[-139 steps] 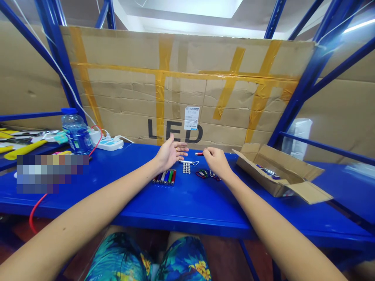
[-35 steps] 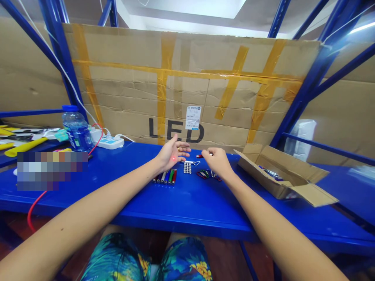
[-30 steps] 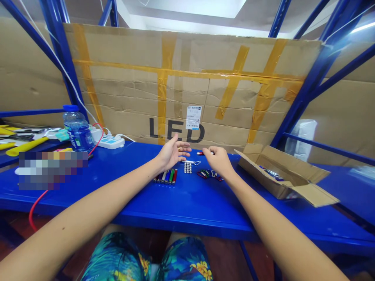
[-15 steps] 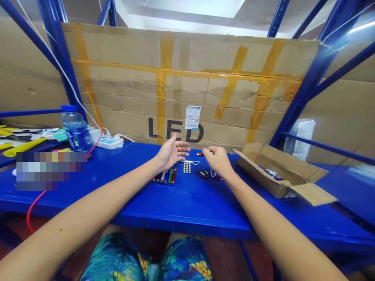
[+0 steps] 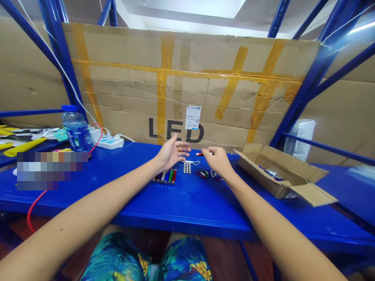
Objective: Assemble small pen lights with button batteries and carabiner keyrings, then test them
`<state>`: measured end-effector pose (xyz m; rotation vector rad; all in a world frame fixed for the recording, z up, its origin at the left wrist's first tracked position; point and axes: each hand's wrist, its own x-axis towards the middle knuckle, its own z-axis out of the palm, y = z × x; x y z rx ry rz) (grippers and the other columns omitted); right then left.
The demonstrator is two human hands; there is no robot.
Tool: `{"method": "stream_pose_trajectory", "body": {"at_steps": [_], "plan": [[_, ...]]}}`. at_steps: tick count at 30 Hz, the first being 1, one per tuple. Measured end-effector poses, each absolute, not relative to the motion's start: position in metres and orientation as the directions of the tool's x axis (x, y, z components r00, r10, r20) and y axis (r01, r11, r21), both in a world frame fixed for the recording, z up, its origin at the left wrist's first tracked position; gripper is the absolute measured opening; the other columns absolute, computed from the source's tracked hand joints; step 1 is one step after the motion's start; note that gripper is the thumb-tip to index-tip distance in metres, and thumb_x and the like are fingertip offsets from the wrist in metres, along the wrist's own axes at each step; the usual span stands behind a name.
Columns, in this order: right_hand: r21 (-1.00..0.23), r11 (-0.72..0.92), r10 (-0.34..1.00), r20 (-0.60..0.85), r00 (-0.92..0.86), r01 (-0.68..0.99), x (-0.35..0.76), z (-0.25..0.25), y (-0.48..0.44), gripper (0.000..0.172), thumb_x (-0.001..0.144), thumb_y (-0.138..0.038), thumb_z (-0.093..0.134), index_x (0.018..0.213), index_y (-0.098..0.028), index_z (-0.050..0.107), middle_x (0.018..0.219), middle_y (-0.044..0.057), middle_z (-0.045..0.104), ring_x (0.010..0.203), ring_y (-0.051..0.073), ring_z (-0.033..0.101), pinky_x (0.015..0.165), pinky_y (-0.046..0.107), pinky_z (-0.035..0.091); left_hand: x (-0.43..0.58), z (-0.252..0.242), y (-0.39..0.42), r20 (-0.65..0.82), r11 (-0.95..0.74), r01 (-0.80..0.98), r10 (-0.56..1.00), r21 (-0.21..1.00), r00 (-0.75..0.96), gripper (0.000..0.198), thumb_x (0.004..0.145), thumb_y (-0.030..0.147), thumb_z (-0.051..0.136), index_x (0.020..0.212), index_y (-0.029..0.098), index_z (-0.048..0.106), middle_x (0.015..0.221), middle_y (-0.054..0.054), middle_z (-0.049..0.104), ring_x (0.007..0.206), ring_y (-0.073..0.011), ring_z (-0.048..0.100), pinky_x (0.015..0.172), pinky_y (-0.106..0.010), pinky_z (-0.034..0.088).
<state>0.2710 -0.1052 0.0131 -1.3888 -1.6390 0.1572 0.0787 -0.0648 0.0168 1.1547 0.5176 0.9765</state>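
Observation:
My right hand (image 5: 216, 158) is closed around a slim red mini flashlight (image 5: 199, 154), whose red end sticks out to the left of the fingers. My left hand (image 5: 174, 151) is open, palm turned to the right and fingers apart, holding nothing. Just below its fingertips lies a silver mini flashlight with a carabiner clip (image 5: 191, 162). Below that sit several small silver button cells (image 5: 187, 168) in a tight block. A row of coloured mini flashlights (image 5: 166, 176) lies under my left wrist, partly covered by it. Several coloured carabiners (image 5: 206, 174) lie below my right hand, partly hidden by my wrist.
An open cardboard box (image 5: 275, 189) with metal pieces inside stands on the blue table (image 5: 187, 207) at right. At left are a plastic bottle (image 5: 76, 130), a white power strip (image 5: 109, 143) and a red cable (image 5: 32, 208). A large cardboard sheet (image 5: 131, 97) closes off the back.
Almost nothing differs. Both hands keep their places, with the red mini flashlight still in my right hand; its visible end shifts very slightly left.

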Motion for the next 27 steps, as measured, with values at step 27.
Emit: {"method": "stream_pose_trajectory", "body": {"at_steps": [27], "plan": [[-0.915,0.313,0.94,0.262,-0.217,0.253,0.279,-0.001,-0.081,0.033,0.079,-0.025,0.063,0.11,-0.015,0.055,0.059,-0.005,0.051,0.046,0.008,0.042,0.043,0.021,0.033,0.079,0.004,-0.048,0.585,-0.694,0.237,0.708,0.679,0.397,0.012,0.077,0.02,0.065,0.087,0.015,0.07,0.084,-0.005,0.07,0.076,-0.0157,0.062,0.07,-0.029,0.048]]}}
